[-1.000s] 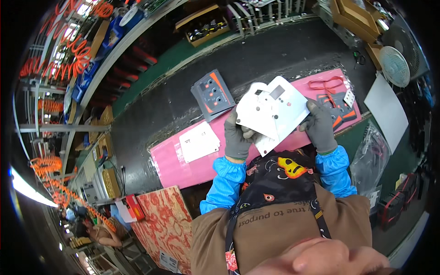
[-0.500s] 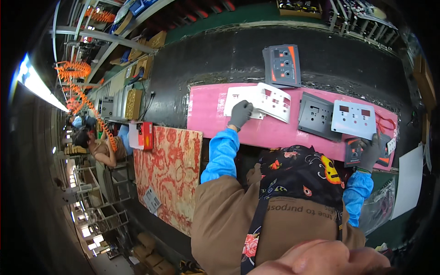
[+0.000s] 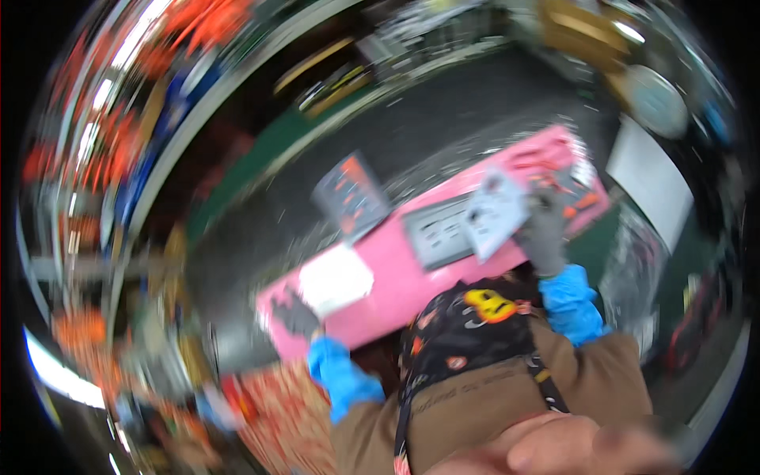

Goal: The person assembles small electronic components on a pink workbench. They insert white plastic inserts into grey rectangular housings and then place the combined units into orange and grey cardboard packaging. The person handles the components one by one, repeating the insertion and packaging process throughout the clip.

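Note:
My right hand (image 3: 545, 233), in a grey glove, grips the right edge of a thin light-coloured panel (image 3: 495, 214) with cutouts. The panel is tilted and partly covers a dark grey panel with slots (image 3: 434, 231), lying on the pink mat (image 3: 408, 293). My left hand (image 3: 295, 317), also grey-gloved, is over the mat's left end with its fingers apart and nothing in them. Just beside it lies a white panel (image 3: 336, 279), its cutouts washed out by blur. Beyond the right hand, dark and orange printed panels (image 3: 582, 194) are partly hidden.
A stack of grey panels with orange print (image 3: 352, 194) sits on the black bench (image 3: 443, 131) beyond the mat. A red-patterned board (image 3: 289, 416) is at the lower left. A white sheet (image 3: 651, 182) and clear plastic bag (image 3: 633, 261) are at right.
The whole view has swung round and blurred. My left hand has come off the white panels and moved left, its fingers now spread. My right hand still holds its panel, now tilted more.

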Demonstrator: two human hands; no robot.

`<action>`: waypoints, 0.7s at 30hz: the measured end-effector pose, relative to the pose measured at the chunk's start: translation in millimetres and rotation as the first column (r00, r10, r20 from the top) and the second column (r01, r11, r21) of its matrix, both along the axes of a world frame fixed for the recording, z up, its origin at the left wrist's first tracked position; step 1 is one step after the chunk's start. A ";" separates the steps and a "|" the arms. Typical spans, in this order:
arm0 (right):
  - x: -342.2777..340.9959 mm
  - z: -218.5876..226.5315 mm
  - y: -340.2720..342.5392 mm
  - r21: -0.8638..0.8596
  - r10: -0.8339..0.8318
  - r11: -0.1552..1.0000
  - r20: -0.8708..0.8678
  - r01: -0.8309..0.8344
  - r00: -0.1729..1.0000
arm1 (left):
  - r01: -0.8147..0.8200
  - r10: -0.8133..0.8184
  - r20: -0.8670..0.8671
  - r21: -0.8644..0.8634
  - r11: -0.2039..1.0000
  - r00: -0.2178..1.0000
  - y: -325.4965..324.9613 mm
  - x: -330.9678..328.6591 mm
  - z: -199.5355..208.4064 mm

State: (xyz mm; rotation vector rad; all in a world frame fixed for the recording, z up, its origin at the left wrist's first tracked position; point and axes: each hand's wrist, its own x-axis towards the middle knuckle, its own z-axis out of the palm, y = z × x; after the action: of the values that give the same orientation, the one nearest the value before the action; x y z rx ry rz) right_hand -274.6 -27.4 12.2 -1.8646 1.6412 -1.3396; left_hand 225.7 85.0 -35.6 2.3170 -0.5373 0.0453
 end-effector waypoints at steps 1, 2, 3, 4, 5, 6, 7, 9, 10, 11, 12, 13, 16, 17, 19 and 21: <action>3.4 -8.3 5.1 0.213 -0.156 0.976 0.504 0.052 0.850 | 0.048 -0.053 -0.141 -0.040 0.998 0.989 -37.3 -60.0 63.9; 29.3 20.6 4.4 0.189 -0.104 0.982 0.534 0.001 0.839 | 0.184 -0.197 -0.055 -0.176 0.967 0.979 -45.5 -93.3 84.3; 41.3 21.0 7.5 0.233 -0.070 0.970 0.542 -0.070 0.837 | 0.289 -0.295 -0.015 -0.163 0.943 0.955 -59.1 -123.4 94.6; 57.5 12.7 7.4 0.093 0.028 0.990 0.612 -0.107 0.790 | 0.422 -0.450 -0.122 -0.199 0.884 0.885 -71.2 -151.8 99.1; 65.2 30.1 9.5 0.010 0.071 0.997 0.257 -0.076 0.964 | 0.553 -0.610 -0.114 -0.315 0.771 0.784 -79.6 -174.9 96.6; 69.8 44.6 12.0 -0.058 0.069 0.995 -0.142 -0.078 0.987 | 0.629 -0.690 -0.208 -0.293 0.720 0.693 -87.7 -201.9 104.0; 72.9 40.2 12.5 -0.240 0.031 0.965 -0.292 -0.105 0.956 | 0.714 -0.796 -0.288 -0.352 0.605 0.533 -94.8 -227.1 107.8; 70.6 46.3 16.2 -0.419 0.001 0.887 -0.421 -0.195 0.907 | 0.810 -0.887 -0.340 -0.393 0.436 0.313 -108.8 -252.2 112.9; 66.8 53.9 21.0 -0.437 0.005 0.876 -0.413 -0.203 0.911 | 0.854 -0.912 -0.330 -0.372 0.363 0.244 -115.5 -257.3 109.7; 63.5 53.0 25.2 -0.422 0.017 0.881 -0.420 -0.212 0.907 | 0.823 -0.921 -0.339 -0.456 0.338 0.190 -110.1 -269.4 126.2; 58.8 52.5 27.9 -0.407 0.031 0.886 -0.428 -0.224 0.903 | 0.835 -0.926 -0.351 -0.462 0.298 0.137 -112.2 -271.1 126.9; 60.3 50.7 32.5 -0.375 0.060 0.896 -0.427 -0.237 0.902 | 0.831 -0.902 -0.414 -0.457 0.318 0.117 -110.6 -271.0 130.6; 59.7 48.0 37.4 -0.401 0.049 0.888 -0.401 -0.224 0.915 | 0.818 -0.878 -0.474 -0.478 0.321 0.067 -109.5 -276.9 134.9; 62.2 46.6 40.8 -0.332 0.095 0.912 -0.401 -0.241 0.911 | 0.809 -0.876 -0.477 -0.488 0.327 0.067 -107.1 -276.0 134.6; 63.3 44.2 32.3 -0.266 0.315 0.858 -0.402 -0.439 0.860 | 0.825 -0.919 -0.382 -0.485 0.290 0.098 -105.6 -278.1 135.6; 57.3 42.8 33.0 -0.167 0.456 0.812 -0.416 -0.559 0.787 | 0.870 -0.922 -0.355 -0.393 0.297 0.154 -105.9 -277.9 138.7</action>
State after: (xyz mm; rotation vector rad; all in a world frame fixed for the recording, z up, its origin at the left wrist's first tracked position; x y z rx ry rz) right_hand -217.2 5.6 55.0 -2.6128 0.9623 -1.0709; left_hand -52.2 -20.9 103.1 1.3928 -1.5016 -1.1221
